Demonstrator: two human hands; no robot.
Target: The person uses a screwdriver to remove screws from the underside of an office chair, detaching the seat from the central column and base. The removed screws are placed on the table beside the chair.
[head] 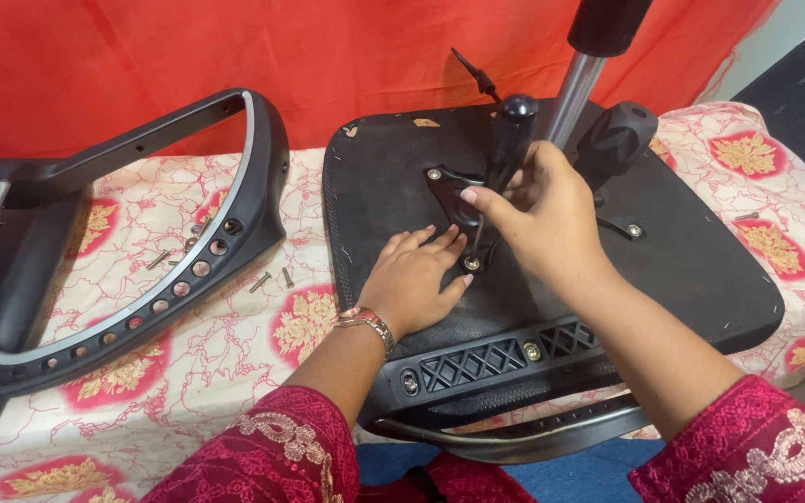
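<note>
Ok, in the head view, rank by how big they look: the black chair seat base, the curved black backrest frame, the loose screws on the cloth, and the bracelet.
1. Black chair seat base and curved black backrest frame: look alike in size, so unranked.
2. Metal bracelet on the left hand.
3. Loose screws on the floral cloth.

I'm working over a bed (235, 200) covered with a cream sheet printed with red squares and gold flowers. On its left lies a black chair back frame (114, 270) with a row of holes. Loose screws (272, 278) are scattered just beside it. To the right, an upturned black chair seat (701, 270) rests on the sheet.
</note>
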